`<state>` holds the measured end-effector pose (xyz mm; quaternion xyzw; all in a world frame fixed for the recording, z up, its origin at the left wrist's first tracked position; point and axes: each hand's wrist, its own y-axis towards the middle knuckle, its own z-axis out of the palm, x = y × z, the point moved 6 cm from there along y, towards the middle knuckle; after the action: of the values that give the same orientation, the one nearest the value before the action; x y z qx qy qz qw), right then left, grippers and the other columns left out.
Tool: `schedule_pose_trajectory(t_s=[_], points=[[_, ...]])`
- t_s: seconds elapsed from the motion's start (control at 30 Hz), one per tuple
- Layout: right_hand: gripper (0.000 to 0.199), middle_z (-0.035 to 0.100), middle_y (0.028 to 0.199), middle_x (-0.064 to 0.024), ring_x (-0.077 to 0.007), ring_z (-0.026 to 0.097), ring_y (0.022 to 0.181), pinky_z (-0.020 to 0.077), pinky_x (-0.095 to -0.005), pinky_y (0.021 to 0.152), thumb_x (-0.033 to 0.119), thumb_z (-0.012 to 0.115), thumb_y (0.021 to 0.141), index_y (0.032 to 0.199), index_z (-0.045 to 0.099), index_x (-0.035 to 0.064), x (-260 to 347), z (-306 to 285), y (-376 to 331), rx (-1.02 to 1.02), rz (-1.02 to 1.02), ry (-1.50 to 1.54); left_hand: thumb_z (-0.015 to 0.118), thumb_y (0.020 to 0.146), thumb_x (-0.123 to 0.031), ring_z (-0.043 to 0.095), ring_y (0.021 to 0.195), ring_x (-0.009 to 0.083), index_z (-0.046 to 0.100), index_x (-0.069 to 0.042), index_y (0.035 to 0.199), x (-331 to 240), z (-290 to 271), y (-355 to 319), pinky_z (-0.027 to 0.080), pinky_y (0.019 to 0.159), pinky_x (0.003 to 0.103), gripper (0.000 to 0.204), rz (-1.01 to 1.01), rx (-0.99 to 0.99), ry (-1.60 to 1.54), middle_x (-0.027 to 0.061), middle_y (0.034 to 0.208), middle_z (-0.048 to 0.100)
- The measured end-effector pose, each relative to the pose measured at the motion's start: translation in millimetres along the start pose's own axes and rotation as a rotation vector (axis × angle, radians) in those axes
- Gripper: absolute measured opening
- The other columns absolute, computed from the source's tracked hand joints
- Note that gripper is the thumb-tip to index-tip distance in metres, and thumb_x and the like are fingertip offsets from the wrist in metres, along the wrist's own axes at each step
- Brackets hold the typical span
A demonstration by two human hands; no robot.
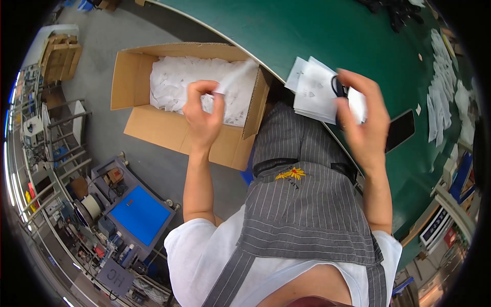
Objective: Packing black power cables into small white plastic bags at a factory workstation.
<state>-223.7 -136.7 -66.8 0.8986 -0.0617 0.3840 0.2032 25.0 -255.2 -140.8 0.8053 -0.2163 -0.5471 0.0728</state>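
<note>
My left hand (203, 113) is raised over the cardboard box (134, 77), thumb and forefinger pinched on a thin white packet (236, 78) smeared by motion. Many flat white packets (176, 82) fill the box below it. On the right, my right hand (365, 115) curls around a black looped item (337, 88), perhaps a coiled cable; its far part is hidden by the fingers. Just left of that hand, a fanned stack of white printed packets (314, 84) lies at the edge of the green table (266, 30).
A dark phone (400, 131) lies right of my right hand. Farther right, white bags (439, 92) line the table, and black items (394, 13) sit at its far end. A cart with a blue top (142, 215) and cluttered shelving stand at the left.
</note>
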Motion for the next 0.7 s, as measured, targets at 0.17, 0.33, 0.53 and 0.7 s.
schedule_pose_trajectory(t_s=[0.17,0.33,0.53,0.7], points=[[0.041,0.06,0.102,-0.0118,-0.0305,0.056,0.097,0.0426,-0.0386,0.087,0.011,0.073,0.071,0.108,0.056,0.0041,52.8,25.2,-0.6,0.079,-0.311,0.159,0.06,0.08,0.003,0.059,0.067,0.0147,0.058,0.0,0.092,-111.5,37.0,-4.2,0.048,0.062,0.026,0.012,0.339,0.474,-0.032,0.0065,0.08,0.062],[0.011,0.06,0.083,-0.0099,-0.0236,0.059,0.073,0.0474,-0.0325,0.067,0.008,0.063,0.083,0.09,0.059,0.0006,24.0,-5.1,-26.1,0.006,0.011,0.364,0.064,0.085,-0.004,0.057,0.071,0.0085,0.057,0.001,0.103,-126.2,60.9,-5.9,0.047,0.064,0.022,0.02,-0.027,0.397,-0.382,0.0041,0.082,0.062],[0.007,0.059,0.082,-0.0088,-0.021,0.059,0.072,0.047,-0.0301,0.062,0.005,0.06,0.084,0.088,0.058,0.0,-4.4,-33.9,-36.6,-0.111,0.039,0.338,0.059,0.091,-0.01,0.051,0.073,0.0034,0.057,0.0,0.099,-144.7,115.2,-19.8,0.043,0.064,0.019,0.013,-0.264,0.423,-0.625,-0.0012,0.082,0.057],[0.009,0.059,0.084,-0.0117,-0.0239,0.06,0.073,0.0475,-0.0305,0.062,0.003,0.062,0.081,0.089,0.059,0.0,5.6,-53.7,-40.1,-0.156,-0.125,0.187,0.057,0.091,-0.011,0.046,0.071,0.0033,0.057,-0.001,0.092,-148.6,114.6,-16.1,0.038,0.061,0.019,0.01,-0.257,0.451,-0.516,-0.0022,0.079,0.054]])
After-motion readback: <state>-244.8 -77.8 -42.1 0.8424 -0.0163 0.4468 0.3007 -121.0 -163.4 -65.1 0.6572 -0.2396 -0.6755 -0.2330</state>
